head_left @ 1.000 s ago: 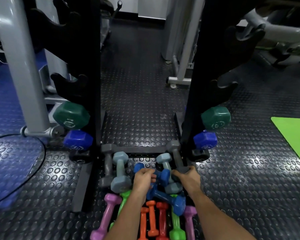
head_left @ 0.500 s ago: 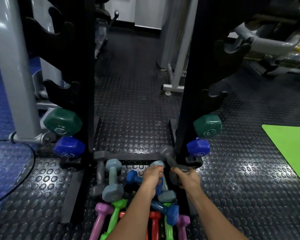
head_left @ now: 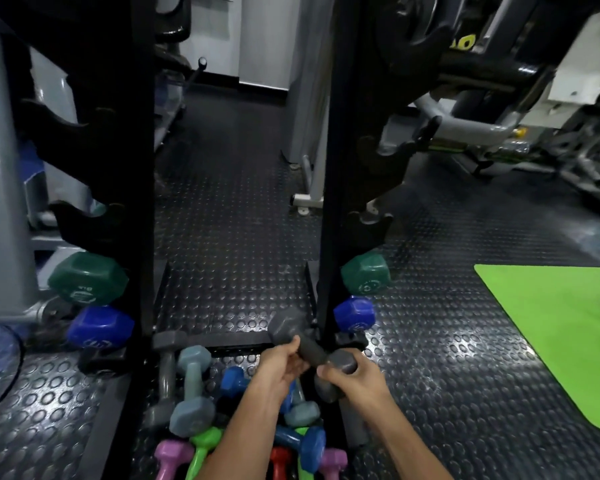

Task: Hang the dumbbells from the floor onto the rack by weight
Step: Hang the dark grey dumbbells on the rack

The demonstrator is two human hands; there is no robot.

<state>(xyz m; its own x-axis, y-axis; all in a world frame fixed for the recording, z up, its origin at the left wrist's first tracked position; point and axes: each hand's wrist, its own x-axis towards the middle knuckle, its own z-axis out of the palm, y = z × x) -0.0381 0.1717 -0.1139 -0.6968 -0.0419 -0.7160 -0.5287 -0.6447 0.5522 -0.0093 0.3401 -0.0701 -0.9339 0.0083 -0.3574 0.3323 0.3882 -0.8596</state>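
A dark grey dumbbell (head_left: pixel 309 348) is lifted just above the floor pile, tilted, its far head near the rack's right post. My left hand (head_left: pixel 281 365) grips its handle and my right hand (head_left: pixel 354 375) holds its near head. Below lie several small dumbbells: another grey one (head_left: pixel 167 375), a pale blue one (head_left: pixel 193 386), a blue one (head_left: pixel 302 441), plus green, pink and red ones. The black rack (head_left: pixel 142 202) carries a green dumbbell (head_left: pixel 87 284) and a blue dumbbell (head_left: pixel 99 327) on its lowest hooks; their other heads show by the right post (head_left: pixel 329 237).
Empty black hooks (head_left: pixel 84 220) climb both rack posts. A grey machine column (head_left: pixel 0 185) stands at the left, a green mat (head_left: pixel 561 334) lies on the studded rubber floor at the right, and exercise machines (head_left: pixel 482 109) fill the far right.
Both hands have closed on the grey dumbbell and raised it off the pile toward the right post. The camera has tilted upward, showing more of the rack.
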